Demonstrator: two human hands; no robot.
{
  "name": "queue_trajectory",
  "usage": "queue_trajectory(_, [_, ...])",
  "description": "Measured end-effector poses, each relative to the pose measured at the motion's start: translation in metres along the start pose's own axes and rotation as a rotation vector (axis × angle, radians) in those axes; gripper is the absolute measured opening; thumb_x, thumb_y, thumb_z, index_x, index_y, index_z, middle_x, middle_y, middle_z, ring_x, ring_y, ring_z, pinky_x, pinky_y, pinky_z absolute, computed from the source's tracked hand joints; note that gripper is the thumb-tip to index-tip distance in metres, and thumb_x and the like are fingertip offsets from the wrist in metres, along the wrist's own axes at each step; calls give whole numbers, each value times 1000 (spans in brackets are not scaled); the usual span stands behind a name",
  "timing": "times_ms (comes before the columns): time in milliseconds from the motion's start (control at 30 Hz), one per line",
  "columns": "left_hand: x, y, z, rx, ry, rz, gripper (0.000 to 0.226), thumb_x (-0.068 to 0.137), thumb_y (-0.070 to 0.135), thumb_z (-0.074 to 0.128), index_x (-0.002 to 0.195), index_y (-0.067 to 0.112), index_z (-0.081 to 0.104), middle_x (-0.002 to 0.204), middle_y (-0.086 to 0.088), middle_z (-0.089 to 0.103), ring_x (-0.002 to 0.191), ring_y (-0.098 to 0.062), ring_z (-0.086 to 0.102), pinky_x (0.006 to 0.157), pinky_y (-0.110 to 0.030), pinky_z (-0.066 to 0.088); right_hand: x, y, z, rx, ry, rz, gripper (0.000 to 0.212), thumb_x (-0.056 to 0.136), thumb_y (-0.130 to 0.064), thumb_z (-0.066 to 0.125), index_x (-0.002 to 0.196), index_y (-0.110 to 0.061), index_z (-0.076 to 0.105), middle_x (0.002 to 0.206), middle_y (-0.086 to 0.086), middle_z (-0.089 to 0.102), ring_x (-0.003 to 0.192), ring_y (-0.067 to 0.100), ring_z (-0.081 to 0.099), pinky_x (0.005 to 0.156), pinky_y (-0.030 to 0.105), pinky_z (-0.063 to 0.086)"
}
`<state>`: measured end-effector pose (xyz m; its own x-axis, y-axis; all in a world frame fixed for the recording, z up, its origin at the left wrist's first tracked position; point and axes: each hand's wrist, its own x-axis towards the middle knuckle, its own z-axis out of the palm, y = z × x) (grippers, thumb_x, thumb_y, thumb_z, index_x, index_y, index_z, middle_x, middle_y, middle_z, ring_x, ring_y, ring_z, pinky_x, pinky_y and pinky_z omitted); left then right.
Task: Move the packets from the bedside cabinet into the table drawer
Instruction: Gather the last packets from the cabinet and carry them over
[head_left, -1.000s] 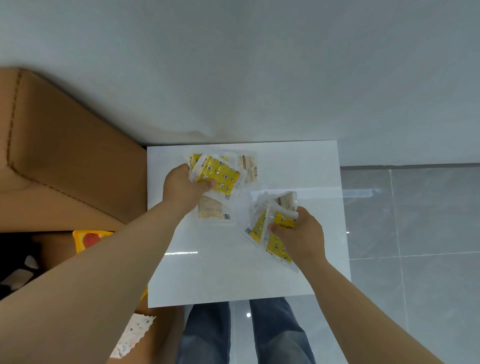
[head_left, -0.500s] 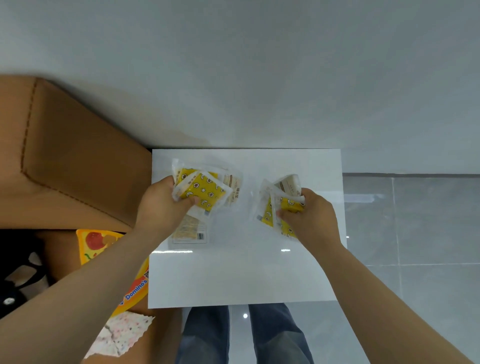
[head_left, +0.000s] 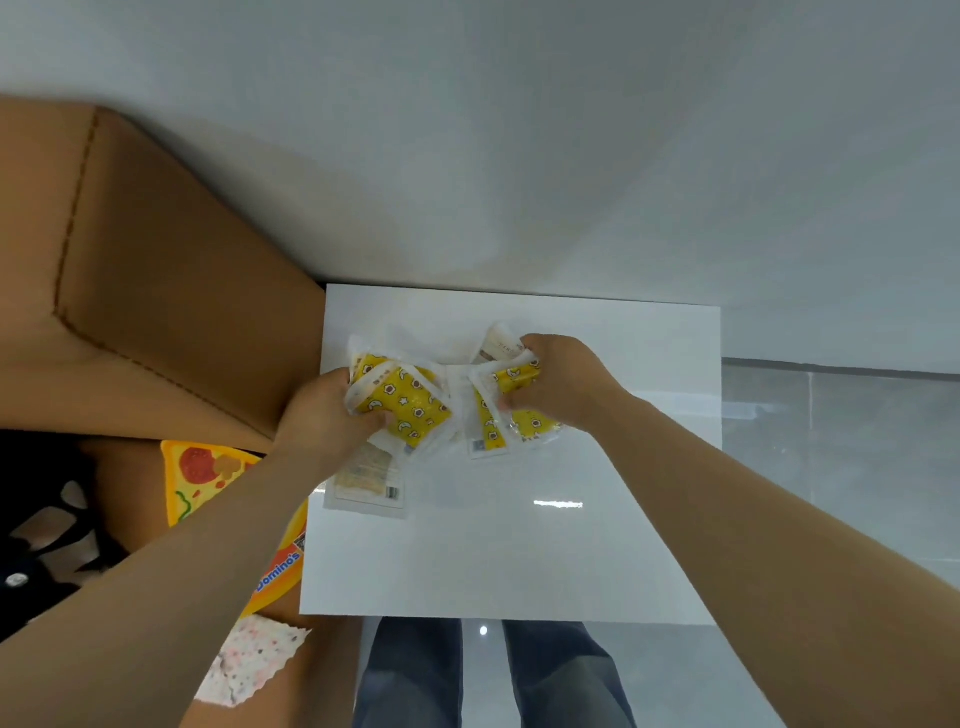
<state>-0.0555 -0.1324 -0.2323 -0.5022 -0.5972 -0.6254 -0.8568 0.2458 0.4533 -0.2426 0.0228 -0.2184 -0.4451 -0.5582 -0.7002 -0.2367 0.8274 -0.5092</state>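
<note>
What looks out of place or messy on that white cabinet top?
One pale packet appears to lie loose by the left edge of the cabinet top, near the left hand, outside both bunches. That hand and the right hand each grip a crumpled fan of yellow packets. Nothing looks torn or spilled.

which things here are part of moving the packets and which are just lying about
Part of the job: left-hand packets, gripped by the left hand; right-hand packets, gripped by the right hand; pale packet lying on the white cabinet top.

Just lying about: brown stitched panel; Domino's pizza-print item; speckled zigzag-edged wrapper.
</note>
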Motion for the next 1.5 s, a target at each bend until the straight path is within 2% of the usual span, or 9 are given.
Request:
queue_trajectory(67, [2,-5,3,-111,-40,-65,24,77,18,76,98,12,64,93,-1,68,87,-21,64,68,-28,49,5,-2,8,57,17,13,60,70,-16,79,125,-18,55,99,-5,53,93,19,56,71,27,48])
queue_trajectory(167, [3,-7,7,-375,-113,-144,32,74,16,79,102,13,64,101,-3,70,93,-21,66,81,-36,54,5,1,19,128,44,-9,40,68,-12,79,103,-11,60,86,-1,58,80,20,56,63,28,48])
queue_trajectory(300, [2,-2,9,-525,-191,-135,26,76,7,76,93,21,62,91,6,68,82,-8,63,65,-19,48,-3,6,35,255,42,16,33,70,-8,76,96,-16,59,79,-8,59,74,13,57,57,21,45])
queue_trajectory(500, [-3,-6,12,-536,-166,-127,20,77,8,75,90,20,66,98,-3,70,94,-21,65,85,-31,50,-17,10,38,337,67,16,37,74,-4,72,105,-20,60,86,-8,64,77,10,61,61,21,52])
queue_trajectory(700, [-10,-2,15,-498,-107,-106,19,77,11,75,89,22,65,95,-1,70,93,-20,65,76,-28,49,-33,29,32,379,174,60,33,73,-5,72,102,-19,61,87,-3,65,74,11,61,55,19,47])
queue_trajectory(800, [-9,-2,16,-482,-103,-119,17,78,13,75,87,23,65,91,1,69,90,-20,64,68,-26,49,-38,41,28,378,309,112,27,75,-7,69,98,-16,60,84,2,64,72,19,60,56,30,51])
queue_trajectory(967, [-12,-2,19,-557,-141,-183,21,75,14,78,91,21,66,102,-6,71,95,-25,67,85,-39,54,-41,49,36,433,508,218,24,79,-8,64,100,-14,55,78,-6,56,62,2,51,47,16,38])
queue_trajectory(1200, [-11,7,27,-556,-209,-123,33,77,16,76,108,14,65,104,-3,71,96,-20,67,84,-34,54,-19,29,54,407,435,156,23,76,-3,63,97,-10,54,74,-7,52,64,10,51,50,17,41])
queue_trajectory(1500, [-11,27,34,-535,-236,-158,21,78,14,75,95,21,64,102,-4,69,96,-24,65,80,-31,51,-29,37,42,422,422,142,23,77,-4,64,97,-13,57,75,-7,56,67,12,56,53,18,43])
